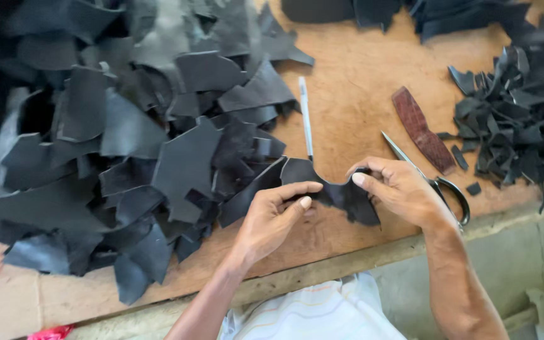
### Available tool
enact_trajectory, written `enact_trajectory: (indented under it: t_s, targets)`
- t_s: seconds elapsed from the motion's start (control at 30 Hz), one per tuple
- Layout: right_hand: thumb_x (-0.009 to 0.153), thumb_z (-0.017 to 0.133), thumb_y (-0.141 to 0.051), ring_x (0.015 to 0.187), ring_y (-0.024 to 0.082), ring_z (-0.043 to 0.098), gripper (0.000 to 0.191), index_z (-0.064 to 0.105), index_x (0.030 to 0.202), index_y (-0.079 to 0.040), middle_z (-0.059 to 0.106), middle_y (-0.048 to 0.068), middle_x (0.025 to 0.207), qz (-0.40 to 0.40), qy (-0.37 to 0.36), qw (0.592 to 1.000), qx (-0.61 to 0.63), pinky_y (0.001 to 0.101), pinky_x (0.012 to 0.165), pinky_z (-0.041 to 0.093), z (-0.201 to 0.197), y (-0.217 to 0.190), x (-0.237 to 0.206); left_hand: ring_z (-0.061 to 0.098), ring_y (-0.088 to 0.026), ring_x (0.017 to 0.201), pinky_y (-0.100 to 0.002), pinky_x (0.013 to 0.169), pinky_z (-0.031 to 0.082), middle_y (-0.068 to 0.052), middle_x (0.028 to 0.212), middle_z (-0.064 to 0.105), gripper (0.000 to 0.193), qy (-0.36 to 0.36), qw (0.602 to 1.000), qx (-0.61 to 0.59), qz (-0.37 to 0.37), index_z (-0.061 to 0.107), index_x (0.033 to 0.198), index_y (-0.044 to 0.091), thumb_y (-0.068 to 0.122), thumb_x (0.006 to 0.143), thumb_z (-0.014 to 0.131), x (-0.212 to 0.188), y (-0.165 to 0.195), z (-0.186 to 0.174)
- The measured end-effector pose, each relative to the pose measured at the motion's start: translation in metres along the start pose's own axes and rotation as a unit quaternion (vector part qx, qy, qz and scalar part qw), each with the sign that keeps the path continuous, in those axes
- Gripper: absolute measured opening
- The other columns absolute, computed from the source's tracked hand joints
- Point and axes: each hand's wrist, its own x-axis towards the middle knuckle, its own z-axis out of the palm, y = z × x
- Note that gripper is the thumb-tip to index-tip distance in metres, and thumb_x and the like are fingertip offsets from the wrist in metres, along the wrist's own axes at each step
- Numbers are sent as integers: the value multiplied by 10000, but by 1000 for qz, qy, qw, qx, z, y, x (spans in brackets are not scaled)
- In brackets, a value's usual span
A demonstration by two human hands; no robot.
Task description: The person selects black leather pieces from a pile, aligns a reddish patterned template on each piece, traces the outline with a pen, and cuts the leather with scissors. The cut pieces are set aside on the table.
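Hands (272, 214) (404, 189) on black leather scrap (341, 192)

bare board (354, 94) open between pen (305, 116) and brown strip (422, 129); scrap heaps (127, 145) block left, far right.

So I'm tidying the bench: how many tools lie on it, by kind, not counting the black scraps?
Pen: 1
Scissors: 1
Brown strip: 1
Total: 3
The right hand partly covers the scissors.
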Motion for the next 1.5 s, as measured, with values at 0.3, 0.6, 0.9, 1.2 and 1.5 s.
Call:
enact_trajectory:
  t_s: [0.3, 0.6, 0.9, 1.2, 1.5]
  targets:
    - [883, 769, -132, 827, 60, 668, 288, 754, 1148, -23, 766, 29, 1007, -75, 129, 986, -72, 235, 700, 561, -7, 2, -7, 605, -325, 995, -422, 867, 534, -161, 1348, 628, 603, 38, 826, 495, 265, 575, 1442, 48, -57, 850, 617, 18, 57, 17]
    - [832, 815, -134, 807, 80, 638, 437, 705, 1242, -28, 731, 88, 951, -99, 186, 975, -74, 231, 693, 566, -9, -1, -18, 511, -402, 1330, -480, 1098, 478, -260, 1488, 495, 518, 132, 660, 674, 304, 568, 1349, -72, -34, 832, 566, 41, 44, 25]
    - [915, 775, -122, 1035, 301, 586, 414, 638, 1286, 3, 621, 171, 1208, -190, 367, 864, -288, 434, 907, 505, -26, 34, -44, 280, -395, 1497, -539, 1218, 226, -205, 1615, 293, 728, 8, 682, 696, 225, 357, 1541, -23, 394, 979, 558, 17, -33, 92]
    - [975, 795, -82, 1195, 325, 506, 363, 649, 1307, -67, 586, 131, 1255, -178, 345, 832, -397, 433, 1055, 436, -67, 98, -55, 185, -429, 1509, -675, 1206, 138, -172, 1617, 268, 759, 50, 703, 683, 191, 338, 1594, 134, 535, 983, 541, 0, -67, 104]
    - [931, 693, 7, 1203, 278, 486, 347, 612, 1259, -70, 561, 98, 1240, -187, 378, 793, -440, 387, 1068, 411, -92, 103, -31, 236, -397, 1516, -661, 1237, 162, -154, 1633, 288, 703, 56, 686, 693, 216, 386, 1606, 163, 512, 1017, 549, -12, -69, 96]
